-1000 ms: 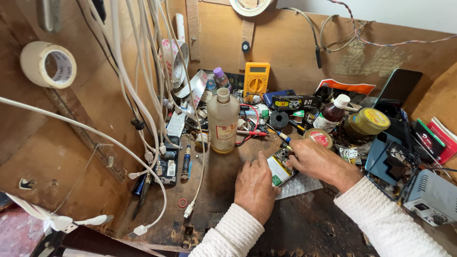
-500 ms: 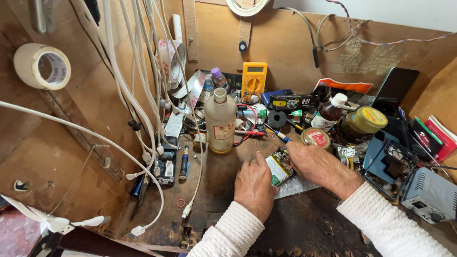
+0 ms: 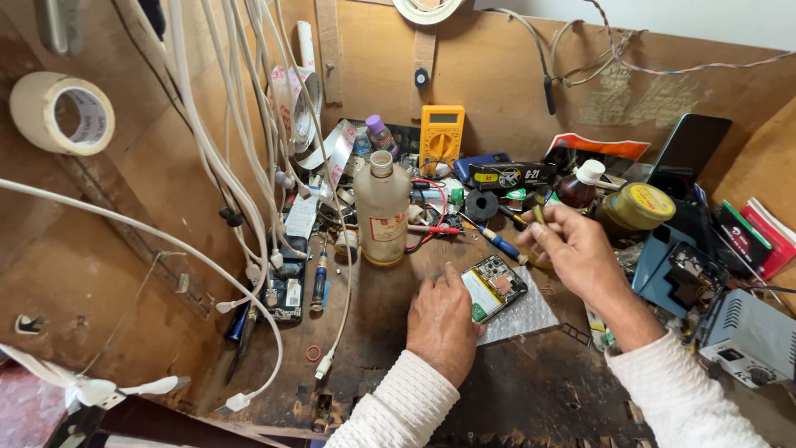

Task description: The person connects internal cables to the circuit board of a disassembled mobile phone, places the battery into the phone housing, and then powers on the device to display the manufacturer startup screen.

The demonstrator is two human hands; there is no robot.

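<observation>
L hand [image 3: 439,325] lies flat, fingers pinning an opened phone [image 3: 492,287] on bubble wrap [image 3: 531,317], mid-bench by the plastic bottle [image 3: 382,211]. R hand [image 3: 576,249] pinches a small tool [image 3: 538,212] above it. Best approach: keep phone pinned, tip work gentle near the board.

A small opened phone with its back cover off [image 3: 492,286], green battery and dark circuit board exposed, lies flat and slightly skewed on a bubble-wrap sheet [image 3: 531,315] mid-bench.
</observation>
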